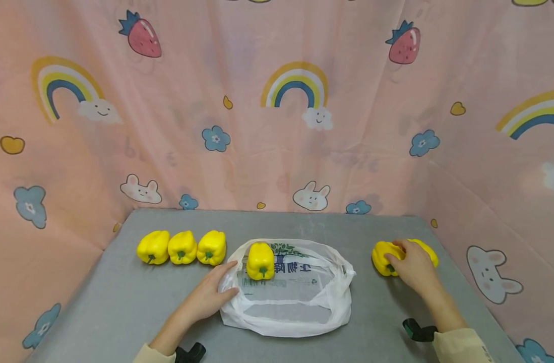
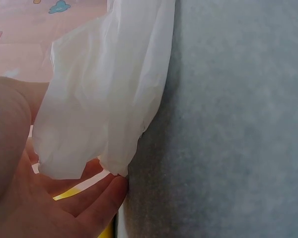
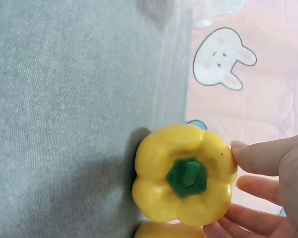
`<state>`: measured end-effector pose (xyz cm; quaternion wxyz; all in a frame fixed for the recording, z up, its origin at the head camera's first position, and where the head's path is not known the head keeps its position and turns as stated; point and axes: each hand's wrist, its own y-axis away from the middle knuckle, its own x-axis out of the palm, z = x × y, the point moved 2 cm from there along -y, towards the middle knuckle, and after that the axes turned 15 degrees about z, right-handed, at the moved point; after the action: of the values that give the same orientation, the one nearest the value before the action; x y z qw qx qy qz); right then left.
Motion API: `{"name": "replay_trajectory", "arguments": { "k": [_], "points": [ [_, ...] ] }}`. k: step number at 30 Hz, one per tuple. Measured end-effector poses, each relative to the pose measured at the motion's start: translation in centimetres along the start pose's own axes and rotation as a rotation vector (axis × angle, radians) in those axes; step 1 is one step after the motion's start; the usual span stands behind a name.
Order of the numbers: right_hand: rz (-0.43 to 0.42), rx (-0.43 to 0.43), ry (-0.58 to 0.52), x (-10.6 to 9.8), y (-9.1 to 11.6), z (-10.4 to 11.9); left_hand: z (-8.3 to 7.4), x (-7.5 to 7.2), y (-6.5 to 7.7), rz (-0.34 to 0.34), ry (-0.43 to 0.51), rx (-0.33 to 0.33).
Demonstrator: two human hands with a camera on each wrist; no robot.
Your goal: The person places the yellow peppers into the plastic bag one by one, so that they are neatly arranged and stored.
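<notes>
My left hand [image 1: 207, 292] is at the left rim of a white plastic bag [image 1: 299, 327], thumb and forefinger spread apart and touching it. Film from the bag covers part of those fingers in the left wrist view. One yellow bell pepper [image 1: 260, 261] with a green stem lies at the bag's left, near its far rim. On the right, my right hand [image 1: 415, 267] grips another yellow bell pepper [image 3: 156, 163], thumb on one side and fingers on the other. A further bell pepper [image 1: 430, 250] lies just beyond that hand, partly hidden by it.
Three more yellow bell peppers [image 1: 183, 248] sit in a row at the back left of the grey table [image 1: 104, 302]. A pink patterned curtain [image 1: 258, 166] hangs behind the table and along both sides. Each wrist carries a black camera mount [image 1: 419, 331].
</notes>
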<state>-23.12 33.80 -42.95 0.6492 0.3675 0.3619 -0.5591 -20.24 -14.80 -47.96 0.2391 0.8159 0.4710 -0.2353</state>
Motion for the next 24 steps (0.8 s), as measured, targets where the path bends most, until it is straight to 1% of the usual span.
{"name": "replay_trajectory", "arguments": {
  "k": [10, 18, 24],
  "points": [
    [-0.005, 0.003, 0.002, -0.04, 0.10, -0.05, 0.00, 0.01, 0.00, -0.005, -0.015, 0.002],
    [-0.004, 0.048, -0.015, 0.12, -0.02, -0.02, -0.03, 0.03, -0.01, 0.003, -0.008, -0.008],
    [-0.010, 0.038, 0.006, 0.60, -0.18, 0.16, -0.06, 0.05, -0.03, 0.002, -0.009, -0.005]
  ]
}}
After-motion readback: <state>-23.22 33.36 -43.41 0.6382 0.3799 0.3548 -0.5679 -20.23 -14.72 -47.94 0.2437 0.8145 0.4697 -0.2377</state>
